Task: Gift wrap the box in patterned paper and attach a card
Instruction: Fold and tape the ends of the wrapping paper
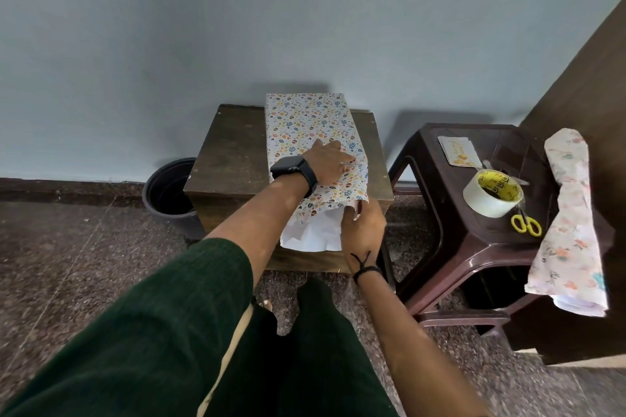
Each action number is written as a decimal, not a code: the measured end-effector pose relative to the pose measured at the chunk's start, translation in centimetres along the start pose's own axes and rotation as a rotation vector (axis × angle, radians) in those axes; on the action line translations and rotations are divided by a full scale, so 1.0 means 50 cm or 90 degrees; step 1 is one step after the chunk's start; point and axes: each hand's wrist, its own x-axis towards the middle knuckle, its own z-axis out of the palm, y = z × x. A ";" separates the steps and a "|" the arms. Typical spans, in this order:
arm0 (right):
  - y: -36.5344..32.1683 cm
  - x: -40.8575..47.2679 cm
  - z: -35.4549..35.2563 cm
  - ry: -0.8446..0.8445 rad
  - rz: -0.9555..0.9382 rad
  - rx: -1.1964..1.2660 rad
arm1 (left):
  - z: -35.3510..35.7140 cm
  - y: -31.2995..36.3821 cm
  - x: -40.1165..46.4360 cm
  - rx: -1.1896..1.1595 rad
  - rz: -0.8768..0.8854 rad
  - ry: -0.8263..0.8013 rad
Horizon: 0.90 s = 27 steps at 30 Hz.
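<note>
Box [306,132] sits inside patterned paper [333,191] (near end open), left hand [327,162] pressing.

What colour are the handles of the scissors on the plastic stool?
Yellow. The scissors lie beside the tape roll; the head view shows them.
</note>
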 end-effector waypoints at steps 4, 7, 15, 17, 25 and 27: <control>0.013 0.017 -0.056 0.063 -0.083 -0.080 | 0.016 -0.005 0.008 -0.038 -0.020 -0.008; 0.016 0.022 -0.069 0.019 -0.063 -0.052 | 0.023 0.004 0.003 -0.022 -0.034 -0.003; -0.003 0.023 -0.074 -0.061 -0.080 -0.043 | 0.021 0.009 0.002 -0.025 -0.040 -0.003; -0.006 0.020 -0.082 -0.089 -0.079 -0.071 | 0.021 0.010 0.001 -0.013 -0.045 -0.004; -0.031 -0.011 -0.072 -0.075 -0.341 -0.341 | -0.006 -0.049 -0.041 -0.290 0.003 0.034; -0.043 -0.018 -0.068 -0.050 -0.369 -0.347 | 0.001 -0.087 -0.073 -0.351 -0.029 0.119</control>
